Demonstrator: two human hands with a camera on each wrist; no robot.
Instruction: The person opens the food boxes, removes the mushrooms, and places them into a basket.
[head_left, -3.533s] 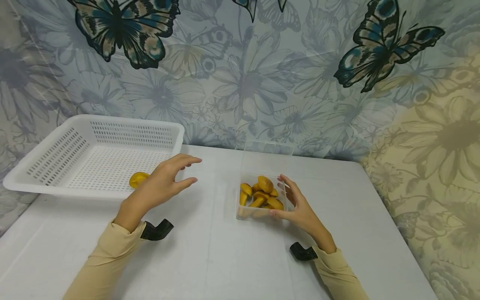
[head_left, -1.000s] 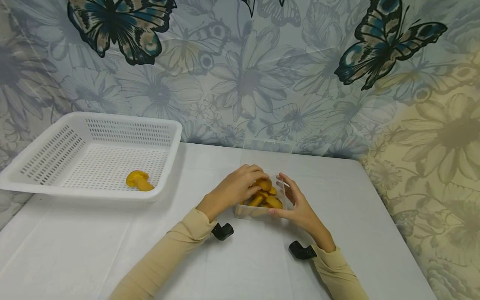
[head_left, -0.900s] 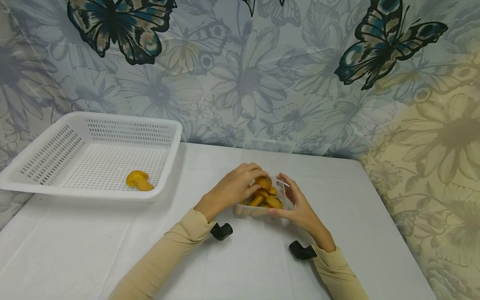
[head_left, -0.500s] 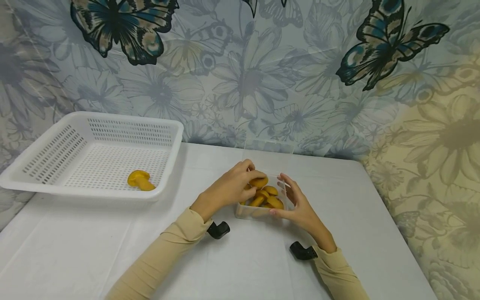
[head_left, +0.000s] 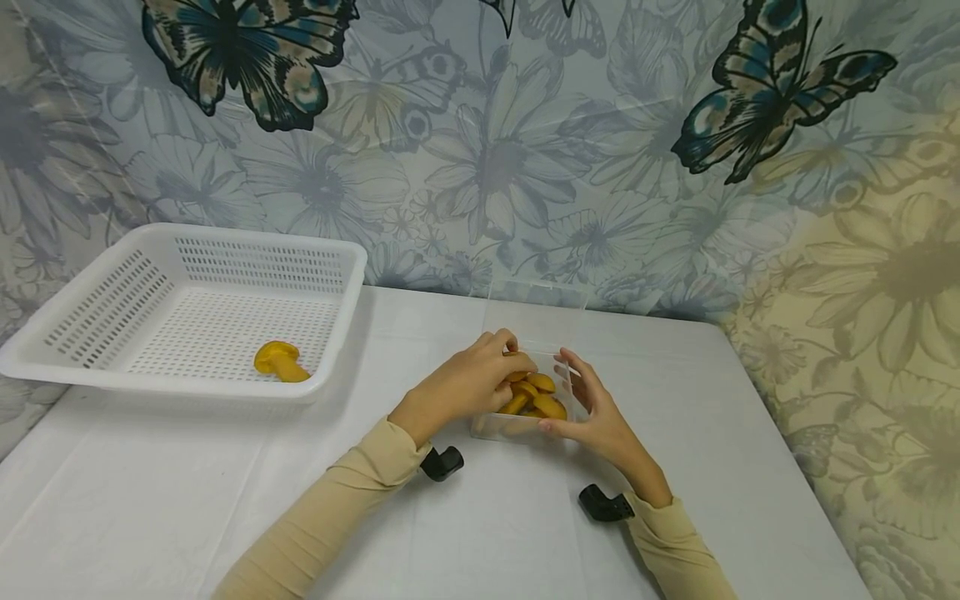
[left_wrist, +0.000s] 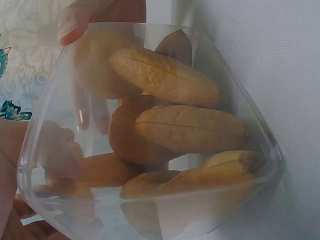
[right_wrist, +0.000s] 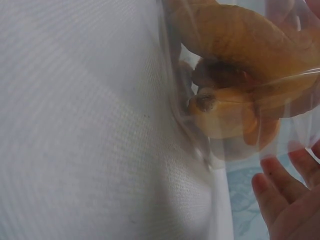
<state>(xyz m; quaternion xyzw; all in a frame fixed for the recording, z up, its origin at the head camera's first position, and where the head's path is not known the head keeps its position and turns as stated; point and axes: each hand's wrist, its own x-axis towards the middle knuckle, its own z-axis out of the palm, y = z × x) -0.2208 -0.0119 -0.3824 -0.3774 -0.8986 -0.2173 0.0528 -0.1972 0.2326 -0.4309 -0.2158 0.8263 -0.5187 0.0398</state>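
A clear plastic box (head_left: 498, 428) stands on the table, holding several yellow-brown mushrooms (head_left: 550, 407). My left hand (head_left: 467, 382) reaches over its left side, with curled fingers on a mushroom (head_left: 516, 377) that they partly cover. The left wrist view shows those fingertips through the clear wall, among mushroom caps and stems (left_wrist: 192, 127). On the right, my right hand (head_left: 600, 417) grips the box, thumb at the near corner and the other fingers along the right wall. Its fingers (right_wrist: 280, 182) appear beside the plastic in the right wrist view.
At the left stands a white perforated basket (head_left: 341, 321) with one yellow mushroom (head_left: 281, 362) near its front right corner. The box's clear lid (head_left: 536, 293) stands raised behind it. A patterned wall covering (head_left: 637, 208) backs the white table (head_left: 225, 483).
From above the basket, my left hand has moved right to the box, its fingers now curled among the mushrooms. The basket's mushroom is now fully uncovered. My right hand has stayed on the box.
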